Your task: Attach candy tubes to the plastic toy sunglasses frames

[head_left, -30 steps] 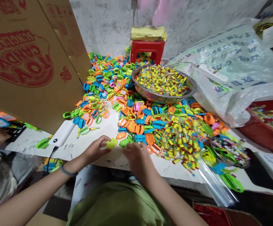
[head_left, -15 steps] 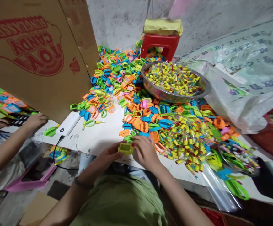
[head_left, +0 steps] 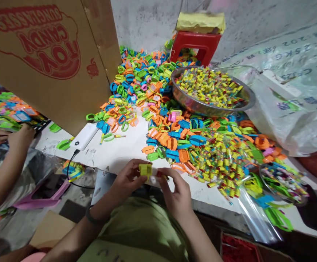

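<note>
My left hand point(head_left: 128, 179) is closed round a yellow plastic toy watch point(head_left: 145, 170), held over the table's near edge. Just to its right, my right hand point(head_left: 177, 191) pinches something small; a pale, shiny end point(head_left: 153, 180) shows between the two hands, but the fingers hide most of it. Beyond my hands lies a heap of toy watches point(head_left: 162, 136) in orange, blue and green. Small clear candy tubes with yellow caps point(head_left: 224, 156) are piled to the right.
A metal bowl point(head_left: 250, 105) full of yellow-capped tubes stands behind the heap, near a red stool point(head_left: 183, 39). At left are a large cardboard box point(head_left: 49, 91), a white power bank point(head_left: 84, 136) with a cable, and another person's hand point(head_left: 22, 136). Plastic bags point(head_left: 259, 214) lie right.
My right hand has come back from the toy watch heap and now pinches something small beside the yellow watch. The left hand has turned the watch. The camera view has shifted slightly.
</note>
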A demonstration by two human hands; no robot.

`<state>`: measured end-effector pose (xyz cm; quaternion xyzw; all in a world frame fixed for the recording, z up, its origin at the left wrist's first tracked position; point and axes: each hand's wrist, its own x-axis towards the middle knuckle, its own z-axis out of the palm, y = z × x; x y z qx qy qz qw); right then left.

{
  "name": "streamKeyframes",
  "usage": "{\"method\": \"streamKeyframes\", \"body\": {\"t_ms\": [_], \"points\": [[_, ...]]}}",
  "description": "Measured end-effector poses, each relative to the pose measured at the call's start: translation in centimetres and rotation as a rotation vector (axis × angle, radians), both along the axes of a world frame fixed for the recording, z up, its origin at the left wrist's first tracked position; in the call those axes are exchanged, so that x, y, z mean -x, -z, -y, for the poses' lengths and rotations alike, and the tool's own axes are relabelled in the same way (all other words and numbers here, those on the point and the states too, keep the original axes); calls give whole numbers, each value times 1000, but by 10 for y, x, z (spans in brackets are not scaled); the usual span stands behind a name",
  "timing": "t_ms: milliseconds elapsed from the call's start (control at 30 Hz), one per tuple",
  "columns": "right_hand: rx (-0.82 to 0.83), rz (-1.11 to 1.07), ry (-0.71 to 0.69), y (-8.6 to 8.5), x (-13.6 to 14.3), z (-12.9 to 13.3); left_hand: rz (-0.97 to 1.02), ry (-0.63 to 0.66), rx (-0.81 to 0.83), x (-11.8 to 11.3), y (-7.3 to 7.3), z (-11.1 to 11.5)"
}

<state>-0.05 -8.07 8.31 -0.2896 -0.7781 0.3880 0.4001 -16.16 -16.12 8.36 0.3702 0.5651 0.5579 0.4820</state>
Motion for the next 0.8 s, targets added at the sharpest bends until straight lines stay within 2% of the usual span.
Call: {"method": "streamKeyframes", "body": {"t_ms": [133, 233, 433, 533, 700, 800], "points": [[-126, 2, -56, -12, 2, -2, -446, -56, -65, -1, -5, 6], [-137, -14, -79, -14, 4, 1, -622, -54, -178, -1, -8, 8], [-169, -20, -90, -11, 1, 5, -687, -12, -202, 0, -11, 9], [-182, 4, -135, -11, -1, 3, -696, -1, -164, 0, -12, 10], [-182, 166, -236, -17, -6, 2, -641, 30, -81, 2, -7, 15], [-252, 384, -258, -18, -10, 5, -588, 52, 19, 3, -2, 20]]}}
